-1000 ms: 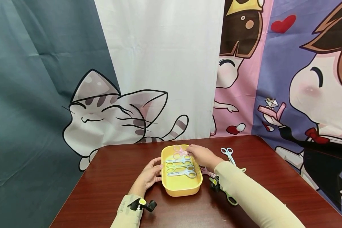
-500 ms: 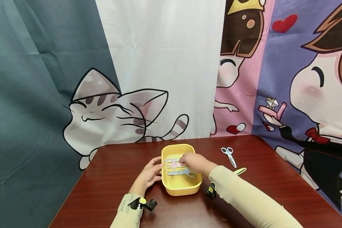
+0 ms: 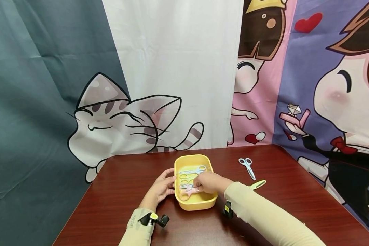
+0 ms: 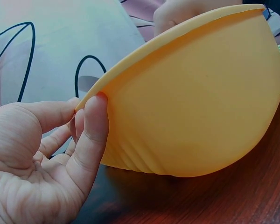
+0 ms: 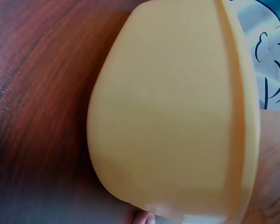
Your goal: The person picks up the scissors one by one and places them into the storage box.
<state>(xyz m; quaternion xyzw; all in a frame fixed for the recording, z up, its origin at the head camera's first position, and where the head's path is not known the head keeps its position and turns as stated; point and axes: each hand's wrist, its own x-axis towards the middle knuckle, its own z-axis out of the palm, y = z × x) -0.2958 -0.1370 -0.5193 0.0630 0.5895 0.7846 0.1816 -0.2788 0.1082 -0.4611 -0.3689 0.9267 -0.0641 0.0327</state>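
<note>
A yellow plastic tray [image 3: 196, 206] stands on the table in the head view. My left hand [image 3: 161, 188] pinches its left rim; the left wrist view shows the hand [image 4: 46, 158] with thumb and finger on either side of the edge. Inside the tray, my right hand [image 3: 210, 182] holds pink scissors [image 3: 186, 195] near the front, its fingertips partly hidden. Behind them lie light blue scissors [image 3: 200, 168] and yellow-green scissors [image 3: 184, 176], with another blue pair partly covered. The tray's outer wall [image 5: 172, 112] fills most of the right wrist view.
On the dark red table [image 3: 117, 198], to the right of the tray, lie light blue scissors [image 3: 247, 166]. Nearer, a green piece [image 3: 259, 185] sticks out from behind my right sleeve [image 3: 264, 212]. A printed cloth [image 3: 178, 68] hangs behind the table.
My right hand has moved the pink scissors from the tray's far end toward its front, over the other scissors. My left hand has stayed on the rim.
</note>
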